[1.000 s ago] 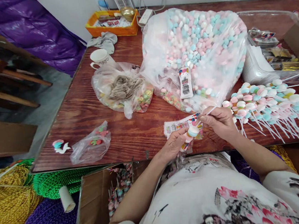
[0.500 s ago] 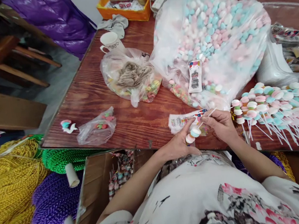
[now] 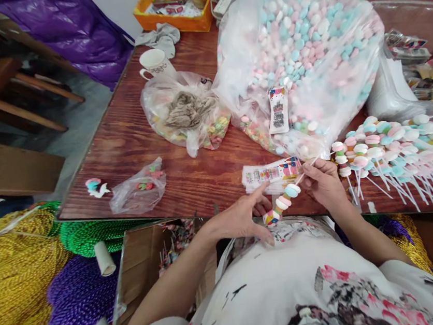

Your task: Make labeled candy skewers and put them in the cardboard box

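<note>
Just above my lap, my right hand [image 3: 322,181] pinches the white stick of a marshmallow skewer [image 3: 283,202]. The skewer slants down to the left, threaded with blue, white, pink and green pieces, and a colourful printed bit shows at its lower end. My left hand [image 3: 248,213] is beside that lower end, thumb stretched away from the fingers, holding nothing that I can see. Some fingers are curled and partly hidden. Behind the hands lies a stack of printed clear sleeves [image 3: 255,175]. To the right, many marshmallow skewers [image 3: 391,150] are heaped with sticks toward the table edge.
A large clear bag of marshmallows [image 3: 305,53] fills the table's back. Left of it are a smaller candy bag [image 3: 155,104], a mug [image 3: 156,62] and an orange tray [image 3: 173,25]. A small bag [image 3: 139,189] lies near the left corner. An open carton [image 3: 141,259] stands below the edge.
My left hand has drawn back left and down from the skewer. More of the skewer now shows, with its printed lower end. The view has shifted slightly.
</note>
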A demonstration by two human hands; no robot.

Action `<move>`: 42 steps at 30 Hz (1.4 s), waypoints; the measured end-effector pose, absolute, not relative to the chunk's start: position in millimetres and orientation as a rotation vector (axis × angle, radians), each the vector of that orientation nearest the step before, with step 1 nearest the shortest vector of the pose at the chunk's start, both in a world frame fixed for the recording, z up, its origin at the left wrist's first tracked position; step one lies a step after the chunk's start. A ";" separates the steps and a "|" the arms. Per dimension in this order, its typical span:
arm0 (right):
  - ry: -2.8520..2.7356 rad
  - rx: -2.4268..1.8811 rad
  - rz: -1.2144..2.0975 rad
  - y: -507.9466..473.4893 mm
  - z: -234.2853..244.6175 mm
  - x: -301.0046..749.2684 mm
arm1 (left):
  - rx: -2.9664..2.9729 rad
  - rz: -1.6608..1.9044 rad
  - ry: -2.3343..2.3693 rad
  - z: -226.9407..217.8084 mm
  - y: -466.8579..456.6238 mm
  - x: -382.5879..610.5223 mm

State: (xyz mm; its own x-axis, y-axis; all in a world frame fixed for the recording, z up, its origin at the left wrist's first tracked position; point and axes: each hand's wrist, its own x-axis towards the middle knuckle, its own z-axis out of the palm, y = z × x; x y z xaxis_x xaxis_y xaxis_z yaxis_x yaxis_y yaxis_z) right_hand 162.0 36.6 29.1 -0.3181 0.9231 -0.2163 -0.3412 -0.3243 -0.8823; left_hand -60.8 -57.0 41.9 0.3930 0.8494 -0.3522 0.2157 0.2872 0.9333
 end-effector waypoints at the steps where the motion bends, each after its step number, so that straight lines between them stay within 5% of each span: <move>1: -0.927 -0.946 1.751 35.7 31.8 161.8 | 1.293 0.532 1.128 41.6 -60.3 -59.0; 11: -1.417 -0.696 1.395 34.1 63.5 164.4 | 1.057 0.696 0.979 28.4 -56.3 -30.9; 18: -1.639 -0.531 1.571 53.7 80.0 159.4 | 1.144 0.733 1.039 32.9 -44.2 -21.2; 29: -1.803 -0.687 1.295 41.9 52.8 132.9 | 0.969 0.958 1.051 33.1 -13.1 -16.8; 38: -1.671 -0.819 1.458 64.6 51.1 126.8 | 0.908 0.939 1.079 32.1 -7.8 -17.3; 42: -1.892 -0.773 1.168 69.0 53.1 124.8 | 0.897 0.991 1.126 32.9 -9.8 -17.8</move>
State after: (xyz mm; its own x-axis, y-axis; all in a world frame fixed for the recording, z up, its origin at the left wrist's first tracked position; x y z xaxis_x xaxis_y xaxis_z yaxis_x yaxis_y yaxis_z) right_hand 124.8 69.0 53.1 -0.5220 0.8015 0.2918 0.0984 0.3964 -0.9128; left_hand -17.8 -9.8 32.9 0.1341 0.9470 -0.2920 -0.1692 0.3122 0.9348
